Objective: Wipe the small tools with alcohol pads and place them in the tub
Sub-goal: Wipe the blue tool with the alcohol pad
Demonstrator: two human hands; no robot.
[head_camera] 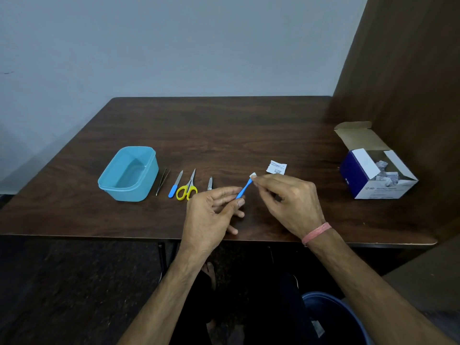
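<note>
While the left hand (214, 210) holds the slim blue plastic tool (243, 188) by its lower end, its grip pinching the handle between thumb and fingers, the right hand (286, 200) pinches a small white alcohol pad (253, 175) around the upper tip of this tool. The wiping step is therefore in hand, I judge, for the first of the tools. Just beyond the right grip a torn white pad wrapper (276, 168) lies on the dark wooden desk (224, 125). To the left of the left grip lie a small metal nail clipper (210, 183), yellow-handled scissors (188, 188), a blue-handled metal file (175, 184) and thin metal tweezers (162, 181), all apart in one row. Further left stands the light blue plastic tub (128, 173), which looks empty. Far to the right of the right grip sits an open blue-and-white cardboard box of pads (377, 170). The next move probably calls for drawing the pad along the whole tool, then carrying it over the row to the tub.
</note>
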